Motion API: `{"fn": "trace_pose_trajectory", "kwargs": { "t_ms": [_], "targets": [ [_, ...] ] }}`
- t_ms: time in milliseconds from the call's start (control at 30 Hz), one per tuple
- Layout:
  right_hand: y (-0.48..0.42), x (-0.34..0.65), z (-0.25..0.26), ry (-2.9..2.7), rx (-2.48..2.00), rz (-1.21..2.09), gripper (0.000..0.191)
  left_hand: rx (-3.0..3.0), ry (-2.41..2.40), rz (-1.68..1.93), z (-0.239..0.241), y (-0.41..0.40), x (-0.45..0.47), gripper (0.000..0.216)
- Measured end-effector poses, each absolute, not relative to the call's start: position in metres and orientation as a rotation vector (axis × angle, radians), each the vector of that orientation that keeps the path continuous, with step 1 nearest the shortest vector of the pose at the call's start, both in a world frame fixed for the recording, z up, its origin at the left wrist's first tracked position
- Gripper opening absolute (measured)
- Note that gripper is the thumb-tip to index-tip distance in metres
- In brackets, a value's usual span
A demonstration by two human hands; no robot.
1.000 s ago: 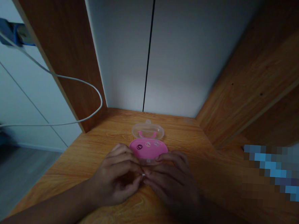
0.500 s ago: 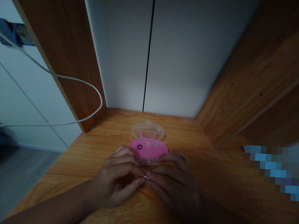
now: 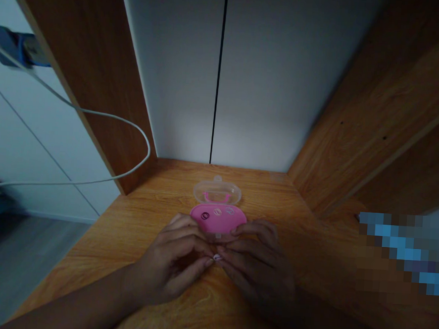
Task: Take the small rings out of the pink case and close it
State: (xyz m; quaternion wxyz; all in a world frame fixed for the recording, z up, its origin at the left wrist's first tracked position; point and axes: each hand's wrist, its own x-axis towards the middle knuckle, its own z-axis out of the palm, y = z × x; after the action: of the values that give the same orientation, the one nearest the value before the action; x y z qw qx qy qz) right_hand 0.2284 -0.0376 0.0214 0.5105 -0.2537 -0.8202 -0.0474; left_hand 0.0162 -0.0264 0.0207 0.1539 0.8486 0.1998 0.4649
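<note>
A small pink case (image 3: 218, 218) lies open on the wooden desk (image 3: 133, 229), its clear lid (image 3: 217, 191) folded back behind it. Three tiny ring-shaped items sit in the pink tray. My left hand (image 3: 172, 258) and my right hand (image 3: 256, 258) rest on the desk just in front of the case, fingertips meeting. Between the pinched fingers shows a tiny pale item (image 3: 217, 257), too small to name. My right forefinger touches the case's front edge.
A white cable (image 3: 106, 120) loops from a blue plug (image 3: 14, 47) at the far left across a dark wooden side panel (image 3: 87, 67). A white wall stands behind the desk, wooden shelving at the right. A blurred patch (image 3: 403, 255) covers the right edge.
Both hands stay almost in place. The pinched fingertips and the tiny pale item have shifted slightly to the right and lower.
</note>
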Motion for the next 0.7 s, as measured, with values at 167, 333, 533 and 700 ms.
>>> {"fn": "trace_pose_trajectory", "kwargs": {
  "t_ms": [167,333,533,700],
  "targets": [
    [-0.0398,0.2271,0.0252,-1.974,-0.595,-0.088,0.011,2.423,0.561,1.286,0.0229,-0.0268,0.0158,0.013],
    [-0.0402,0.2264,0.0257,-1.982,-0.591,-0.102,0.011,2.411,0.559,1.244,0.0222,-0.027,0.0137,0.012],
    [-0.0394,0.2269,0.0261,-2.015,-0.584,-0.119,0.009,2.415,0.552,1.226,0.0209,-0.0279,0.0143,0.013],
    [-0.0363,0.2267,0.0216,-2.008,-0.575,-0.093,0.008,2.439,0.554,1.214,0.0215,-0.0274,0.014,0.016]
  ]
}}
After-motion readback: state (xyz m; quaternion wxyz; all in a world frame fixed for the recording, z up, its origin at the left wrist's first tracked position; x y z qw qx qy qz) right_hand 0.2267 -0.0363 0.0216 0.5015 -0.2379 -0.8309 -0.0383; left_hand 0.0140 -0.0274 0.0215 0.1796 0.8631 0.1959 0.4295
